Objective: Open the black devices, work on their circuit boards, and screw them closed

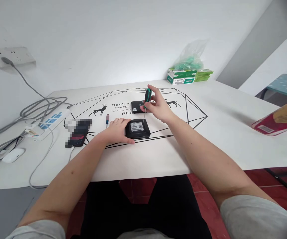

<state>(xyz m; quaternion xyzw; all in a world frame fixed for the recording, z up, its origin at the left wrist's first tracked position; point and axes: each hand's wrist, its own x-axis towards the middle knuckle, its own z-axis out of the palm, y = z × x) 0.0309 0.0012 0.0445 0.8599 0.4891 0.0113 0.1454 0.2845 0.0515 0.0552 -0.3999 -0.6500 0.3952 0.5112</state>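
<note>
My right hand point(159, 107) grips a screwdriver point(147, 95) with a black and green handle, one finger resting near its top. The shaft points down, its tip at the upper right part of a flat black box point(137, 127) with a white printed label. My left hand point(117, 131) holds that box at its left side, thumb along the near edge. Behind it lies a second black device point(136, 106), partly covered by my right hand. A smaller screwdriver point(107, 119) with a red and blue handle lies left of the box.
A dark phone point(81, 133), partly pixelated, lies at left with a cable. Beyond are a white power strip point(53, 121), grey cables and a white earphone case point(13, 155). Green and white boxes point(181, 77) under a plastic bag stand at the back. A red and yellow package point(280, 118) is at right.
</note>
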